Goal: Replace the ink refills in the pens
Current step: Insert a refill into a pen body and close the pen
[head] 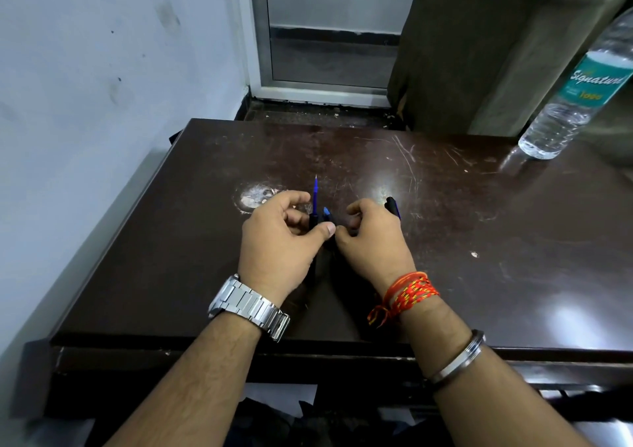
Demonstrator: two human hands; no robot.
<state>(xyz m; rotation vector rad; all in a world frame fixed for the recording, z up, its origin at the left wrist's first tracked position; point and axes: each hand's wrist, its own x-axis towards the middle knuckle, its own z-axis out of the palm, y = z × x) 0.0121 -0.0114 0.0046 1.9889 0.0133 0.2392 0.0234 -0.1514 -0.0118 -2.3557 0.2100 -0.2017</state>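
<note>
A dark pen barrel [313,220] stands nearly upright in my left hand [281,241], with a thin blue refill [315,193] sticking out of its top, tip pointing away from me. My right hand [370,241] is closed beside it, fingertips touching my left thumb. A small blue and black pen part [327,214] shows between the two hands, and I cannot tell which hand pinches it. A second dark pen piece [393,207] pokes out behind my right hand's fingers. Both hands hover low over the middle of the dark brown table [479,241].
A clear plastic water bottle [575,93] with a teal label stands at the table's far right corner. A pale wall runs along the left side. Beyond the far edge are a door frame [263,35] and a brown curtain [479,46].
</note>
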